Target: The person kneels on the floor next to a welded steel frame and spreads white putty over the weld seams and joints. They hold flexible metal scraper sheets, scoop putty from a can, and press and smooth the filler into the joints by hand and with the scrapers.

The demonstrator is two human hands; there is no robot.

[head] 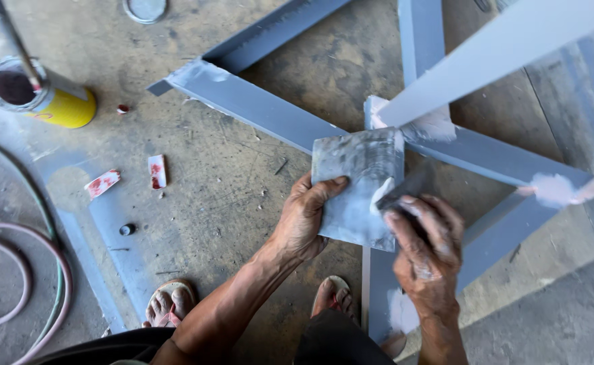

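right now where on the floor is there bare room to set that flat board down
Bare concrete lies between the yellow can and the grey frame bar. The red-stained scraps border it on the left. It is crowded at the frame joint, where the left hand and right hand hold the board.

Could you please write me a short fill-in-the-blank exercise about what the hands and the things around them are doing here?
1. The left hand holds a flat grey ____ smeared with putty.
2. The right hand works a small scraper against it, above the ____-painted metal frame.
3. The open can lying on the floor at upper left has a ____ body.
4. Both feet wear ____.

Missing words: board; grey; yellow; sandals
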